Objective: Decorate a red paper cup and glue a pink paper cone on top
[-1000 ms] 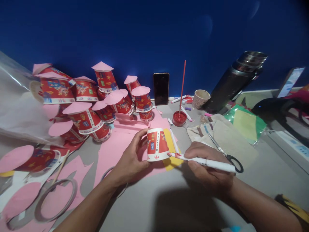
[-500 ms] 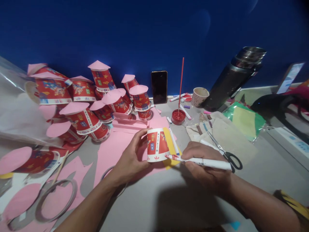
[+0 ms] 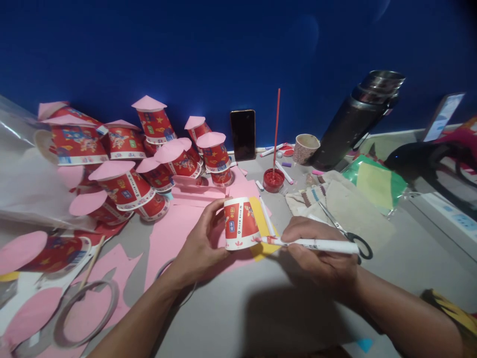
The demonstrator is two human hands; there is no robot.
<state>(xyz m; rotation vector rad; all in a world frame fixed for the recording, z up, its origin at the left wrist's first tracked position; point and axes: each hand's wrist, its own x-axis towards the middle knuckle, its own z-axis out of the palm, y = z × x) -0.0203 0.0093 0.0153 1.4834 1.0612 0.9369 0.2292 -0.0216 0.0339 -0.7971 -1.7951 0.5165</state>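
My left hand (image 3: 199, 248) grips a red paper cup (image 3: 242, 223) by its left side; the cup stands upside down and its white band at the bottom carries small pink flower marks. In my right hand (image 3: 316, 248) is a white marker pen (image 3: 328, 245), held like a pencil. Its red tip touches or nearly touches the white band on the cup's right side. Beneath and behind the cup lie a yellow paper piece (image 3: 268, 252) and pink paper (image 3: 169, 243). Another white marker (image 3: 267, 217) rests on the yellow piece.
Red cups with pink paper cone tops (image 3: 119, 184) crowd the left. A tape roll (image 3: 59, 328) lies front left. Behind stand a phone (image 3: 243, 135), a red paint pot (image 3: 273, 181) with a stick, a small cup (image 3: 306, 148) and a black flask (image 3: 354, 122). Scissors (image 3: 346, 233) lie right.
The whole view has shifted slightly. A pink mark now shows at the marker's tip on the cup's right side. Both hands keep their holds.
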